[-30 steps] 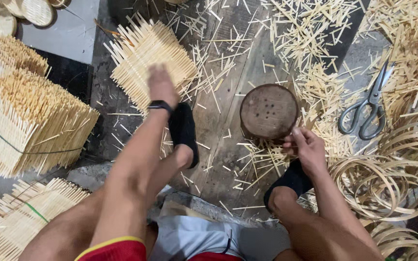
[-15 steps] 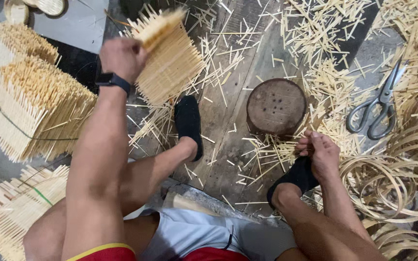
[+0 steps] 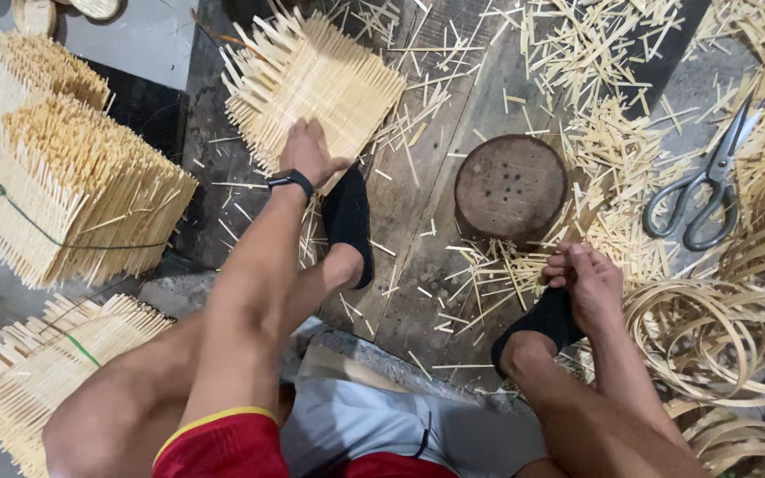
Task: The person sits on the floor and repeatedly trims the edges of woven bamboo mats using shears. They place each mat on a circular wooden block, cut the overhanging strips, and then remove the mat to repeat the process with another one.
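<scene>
Hazard: loose sticks slipping from the mat

Left hand (image 3: 307, 158) presses flat, fingers spread, on the stick mat (image 3: 316, 84); right hand (image 3: 588, 281) is curled, contents indiscernible. Uneven pressure may scatter sticks.

The mat (image 3: 316, 84) is a flat square made of thin, pale sticks side by side. It lies on the dark boards, turned a bit like a diamond. Stick ends poke out at its left edge. The left hand (image 3: 307, 155) presses on its near edge. Loose sticks (image 3: 498, 279) lie by the right hand (image 3: 588, 281).
</scene>
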